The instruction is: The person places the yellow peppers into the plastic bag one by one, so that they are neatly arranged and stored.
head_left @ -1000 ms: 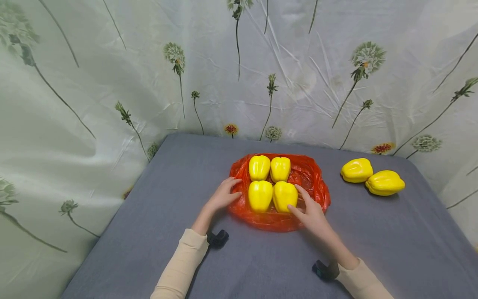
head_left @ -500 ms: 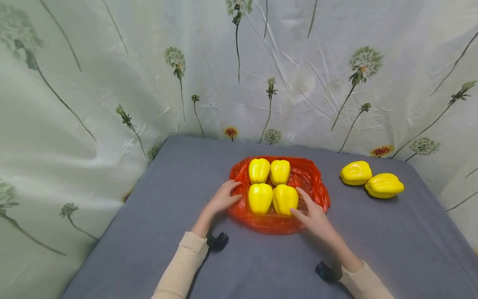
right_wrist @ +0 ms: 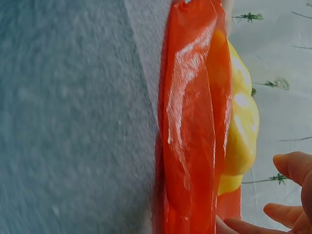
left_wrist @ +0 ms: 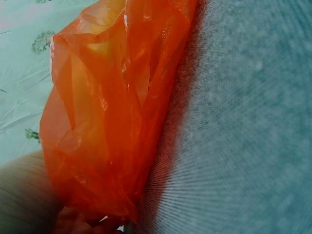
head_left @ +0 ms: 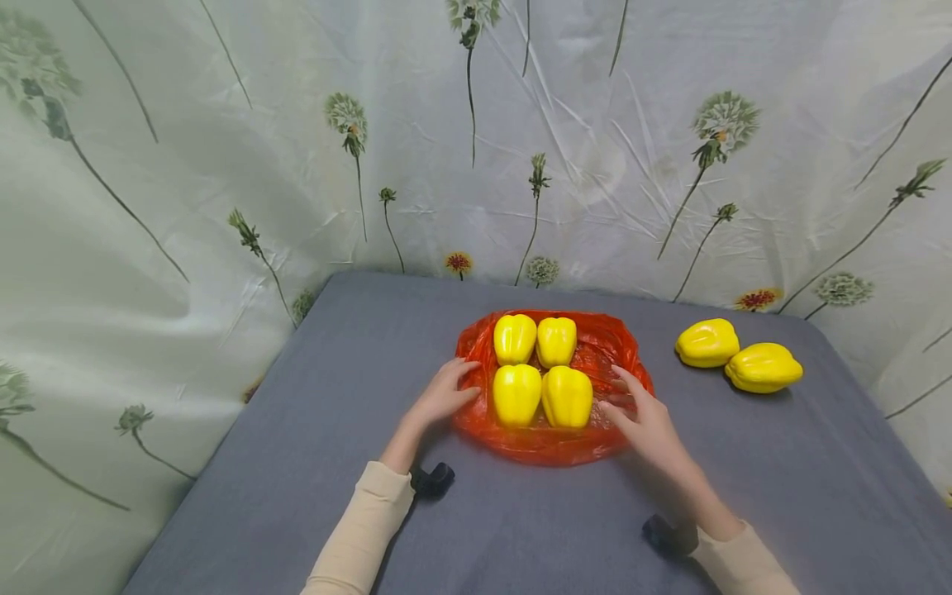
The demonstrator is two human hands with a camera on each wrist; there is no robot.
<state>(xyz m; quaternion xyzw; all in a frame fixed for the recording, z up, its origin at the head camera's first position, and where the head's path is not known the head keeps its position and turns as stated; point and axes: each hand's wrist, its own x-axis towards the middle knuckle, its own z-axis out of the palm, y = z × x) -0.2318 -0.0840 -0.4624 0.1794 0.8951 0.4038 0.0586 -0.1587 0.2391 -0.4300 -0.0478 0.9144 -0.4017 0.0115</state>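
Observation:
A red plastic bag [head_left: 521, 442] lies spread with its mouth upward on the table. Several yellow bell peppers [head_left: 517, 395] stand in it, in two rows toward its left and middle. My left hand [head_left: 444, 392] grips the bag's left edge; in the left wrist view, part of that grip is hidden by red film. My right hand [head_left: 649, 423] is over the bag's right side, thumb and fingers spread, just right of the front-right pepper [head_left: 568, 397] and apart from it. The right wrist view shows its fingers [right_wrist: 287, 212] holding nothing.
Two more yellow bell peppers, a left one [head_left: 707, 343] and a right one [head_left: 764, 368], lie on their sides at the table's back right. A grey cloth covers the table [head_left: 357, 330]. A flower-print curtain [head_left: 416, 149] hangs behind it and along the left.
My right hand has let go of the front-right bell pepper and moved a little to the right. The left hand keeps its place on the bag's edge. The peppers stay put.

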